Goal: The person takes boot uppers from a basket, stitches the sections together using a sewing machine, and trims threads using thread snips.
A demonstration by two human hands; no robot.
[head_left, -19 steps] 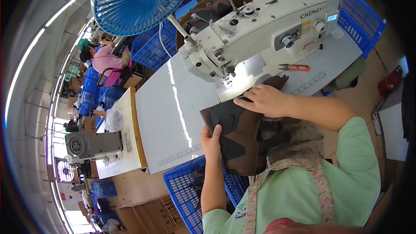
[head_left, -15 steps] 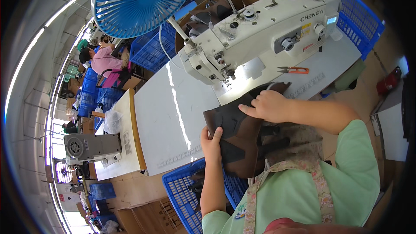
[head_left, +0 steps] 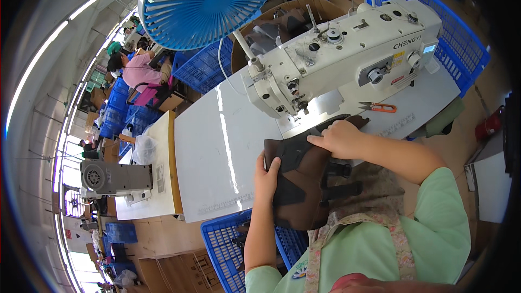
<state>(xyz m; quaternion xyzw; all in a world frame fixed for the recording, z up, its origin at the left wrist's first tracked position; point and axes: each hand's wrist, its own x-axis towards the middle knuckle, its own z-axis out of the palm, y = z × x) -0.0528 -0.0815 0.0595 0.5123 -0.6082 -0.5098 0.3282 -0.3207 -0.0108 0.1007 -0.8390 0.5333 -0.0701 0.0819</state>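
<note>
A brown and black leather-like panel [head_left: 296,198] hangs over the front edge of the sewing table, tilted toward my lap. My left hand [head_left: 267,178] grips its left edge, thumb on the face and the other fingers mostly hidden. My right hand [head_left: 342,140] holds the upper edge, its index finger lying on the black part. Black strap-like pieces [head_left: 344,190] stick out at the panel's right side. Just beyond the panel stands a white sewing machine [head_left: 347,49], its lit needle area near the upper edge. Orange-handled thread snips [head_left: 380,107] lie beside my right hand.
A blue crate [head_left: 225,249] with dark pieces stands below the table's front edge. A blue fan [head_left: 209,2] overhangs the white tabletop [head_left: 203,141]. Another sewing machine [head_left: 116,178] is at left, and a person in pink [head_left: 142,70] sits farther back. Another blue crate [head_left: 461,49] stands behind the machine.
The view has shifted, so the machine and table appear farther right and lower. Both hands keep hold of the panel, and more of the black strap-like pieces shows.
</note>
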